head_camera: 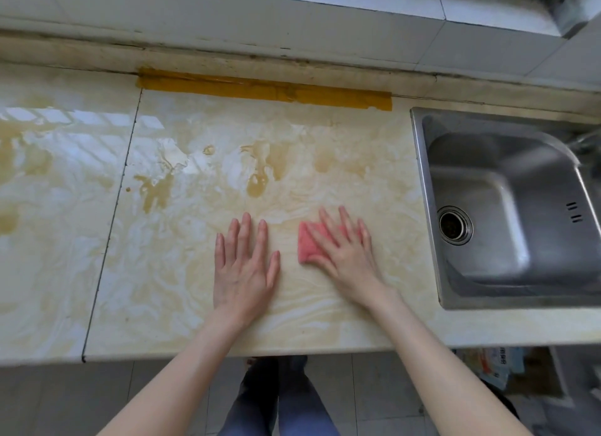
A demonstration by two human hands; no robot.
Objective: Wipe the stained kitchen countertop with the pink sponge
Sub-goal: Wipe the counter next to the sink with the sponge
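Observation:
The pale marbled countertop (182,273) carries brown liquid stains (156,191) across its middle and left part, with more puddles (257,185) further right. A pink sponge (309,243) lies flat on the counter near the front. My right hand (344,253) presses down on the pink sponge with straight, spread fingers and covers its right half. My left hand (244,269) rests flat on the counter, fingers straight, just left of the sponge and apart from it.
A stainless steel sink (507,208) with a round drain (455,224) is set into the counter at the right. Brown tape (266,89) runs along the back edge by the tiled wall. The counter's front edge (227,354) is close to my body.

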